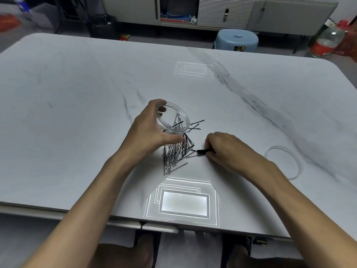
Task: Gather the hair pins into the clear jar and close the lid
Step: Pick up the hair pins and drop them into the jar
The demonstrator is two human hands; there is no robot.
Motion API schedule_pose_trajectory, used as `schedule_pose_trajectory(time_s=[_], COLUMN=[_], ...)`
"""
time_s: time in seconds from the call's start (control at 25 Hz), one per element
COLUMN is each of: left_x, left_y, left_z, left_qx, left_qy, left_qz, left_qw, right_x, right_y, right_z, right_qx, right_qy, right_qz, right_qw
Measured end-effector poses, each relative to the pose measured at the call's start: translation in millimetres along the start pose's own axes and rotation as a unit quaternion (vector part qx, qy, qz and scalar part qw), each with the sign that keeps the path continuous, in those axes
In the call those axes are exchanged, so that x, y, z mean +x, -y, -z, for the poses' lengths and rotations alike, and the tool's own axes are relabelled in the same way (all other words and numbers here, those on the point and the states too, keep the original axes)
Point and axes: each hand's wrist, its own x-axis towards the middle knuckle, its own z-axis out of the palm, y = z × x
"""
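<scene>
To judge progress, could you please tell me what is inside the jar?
A few black hair pins appear inside the tilted jar; the left hand covers its lower part.

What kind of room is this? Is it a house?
Probably a room in someone's home, maybe a dining room. There's a big marble-look table, a blue plastic stool behind it, and a long grey cabinet along the far wall.

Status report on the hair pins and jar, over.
Left hand grips tilted jar over the pile. Right hand pinches hair pins on table. Lid off, lying to the right.
</scene>
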Motion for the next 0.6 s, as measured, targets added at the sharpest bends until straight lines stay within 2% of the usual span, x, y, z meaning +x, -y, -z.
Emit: schedule_pose_trajectory(time_s=[0.2,0.4,0.6], left_x=[1,1,1], left_y=[1,0,-1], left_z=[-1,0,0], left_qx=[0.002,0.007,0.013], left_qy=[0.002,0.0,0.002], left_qz=[-0.002,-0.002,-0.002], left_qw=[1.0,1.0,1.0], right_x=[2,6,5], right_y=[1,8,11], right_z=[2,-6,-7], right_qx=[0.085,0.063,-0.033], right_qy=[-0.045,-0.024,-0.006], right_qz=[0.013,0.0,0.005], right_qw=[0.995,0.998,0.999])
